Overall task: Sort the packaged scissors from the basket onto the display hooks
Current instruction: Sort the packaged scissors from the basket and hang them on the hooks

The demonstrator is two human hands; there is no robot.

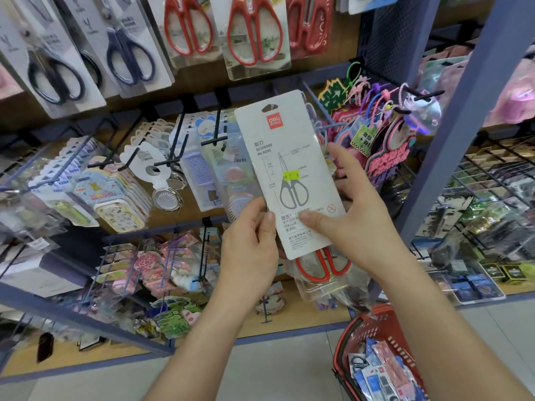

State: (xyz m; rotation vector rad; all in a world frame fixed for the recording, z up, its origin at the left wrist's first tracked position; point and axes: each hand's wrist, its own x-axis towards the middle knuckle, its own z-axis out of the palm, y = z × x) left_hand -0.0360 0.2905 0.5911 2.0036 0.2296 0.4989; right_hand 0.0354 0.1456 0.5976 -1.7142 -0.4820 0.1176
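**While we hold one scissors pack (289, 175)**

As our left hand (252, 244) pinches its lower left edge and our right hand (359, 218) grips its right side, it stands nearly upright before the shelf hooks (212, 141). Low right, the red basket (376, 322) holds jumbled packs we cannot count. Above hang three red-handled packs (254, 33) and three dark-handled packs (130, 53).

packaged scissors (289, 175) before display hooks (212, 141), basket (373, 322) below right

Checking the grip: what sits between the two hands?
Head view: the white scissors pack lies between the left hand and right hand, both pinching its lower end.
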